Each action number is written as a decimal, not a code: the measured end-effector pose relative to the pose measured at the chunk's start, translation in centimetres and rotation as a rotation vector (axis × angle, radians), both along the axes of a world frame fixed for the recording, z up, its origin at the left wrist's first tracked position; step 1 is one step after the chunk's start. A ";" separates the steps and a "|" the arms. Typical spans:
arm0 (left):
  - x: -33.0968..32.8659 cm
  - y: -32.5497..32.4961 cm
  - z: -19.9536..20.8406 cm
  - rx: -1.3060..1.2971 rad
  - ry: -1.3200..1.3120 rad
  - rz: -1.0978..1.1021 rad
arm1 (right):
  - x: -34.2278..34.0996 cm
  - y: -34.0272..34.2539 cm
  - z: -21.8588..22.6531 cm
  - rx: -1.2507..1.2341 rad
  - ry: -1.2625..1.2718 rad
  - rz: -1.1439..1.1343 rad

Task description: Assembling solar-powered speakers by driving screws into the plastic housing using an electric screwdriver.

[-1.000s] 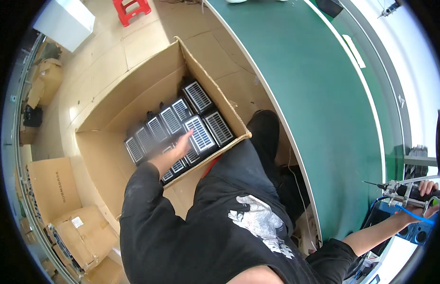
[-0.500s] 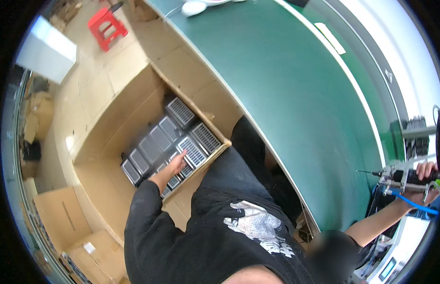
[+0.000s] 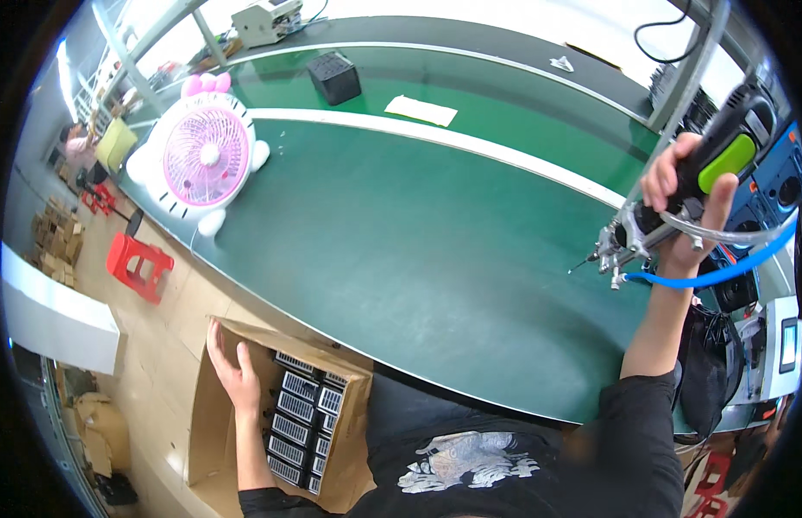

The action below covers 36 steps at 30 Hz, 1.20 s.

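My left hand point(image 3: 235, 373) is raised over the far-left rim of an open cardboard box point(image 3: 342, 440). Its fingers are outstretched and hold nothing. Inside the box stand rows of black plastic cases point(image 3: 290, 429) with pale slatted faces. On the right, my right hand point(image 3: 677, 186) grips a black-and-green power screwdriver point(image 3: 720, 151) above the bench. A thin bit point(image 3: 578, 267) sticks out of the tool's metal front bracket, pointing left. A blue hose point(image 3: 720, 278) and a clear tube run from that bracket toward the right edge.
A green bench point(image 3: 401, 250) spans the middle. On it are a pink-and-white fan point(image 3: 209, 155), a black block point(image 3: 334, 78) and a pale paper strip point(image 3: 421, 110). Blue-and-black cases point(image 3: 780, 186) and a black bag point(image 3: 711, 367) crowd the right. A red stool point(image 3: 140, 266) stands left.
My left hand has come up off the black cases and out of the box, holding nothing. My view has swung toward the bench, and the screwdriver now appears larger, further from the right edge.
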<state>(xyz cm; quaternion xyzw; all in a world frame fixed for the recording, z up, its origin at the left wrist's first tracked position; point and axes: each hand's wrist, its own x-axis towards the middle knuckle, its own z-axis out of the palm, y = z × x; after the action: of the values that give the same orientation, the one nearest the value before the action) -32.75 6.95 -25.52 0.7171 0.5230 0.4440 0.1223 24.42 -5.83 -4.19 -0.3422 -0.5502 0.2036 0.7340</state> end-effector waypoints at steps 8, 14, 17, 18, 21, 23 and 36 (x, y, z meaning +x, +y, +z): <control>20.4 18.3 5.4 -0.060 -0.038 -0.494 | 1.4 0.0 -0.7 -0.005 0.005 -0.090; 33.0 36.9 3.2 -0.312 -0.141 -0.196 | 1.1 0.4 -1.3 0.027 0.025 -0.130; 35.2 42.5 2.5 -0.338 -0.222 -0.102 | 0.9 0.5 -1.3 0.027 -0.001 -0.199; 35.7 43.9 2.2 -0.357 -0.258 -0.084 | 0.8 0.5 -1.3 0.029 0.007 -0.175; 37.2 46.5 1.7 -0.341 -0.296 -0.107 | 0.6 0.3 -1.1 -0.001 0.039 -0.204; 39.5 46.9 0.8 -0.226 -0.282 0.035 | 0.4 0.2 -1.1 -0.020 0.026 -0.268; 35.8 55.8 0.6 -0.316 -0.408 -0.100 | 0.2 0.9 -1.4 0.015 -0.112 -0.331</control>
<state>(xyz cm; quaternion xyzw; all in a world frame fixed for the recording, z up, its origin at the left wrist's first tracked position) 3.05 62.75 -24.90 0.6097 0.5145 0.4856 0.3573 24.59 -4.89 -5.63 -0.4333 -0.5279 0.0562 0.7283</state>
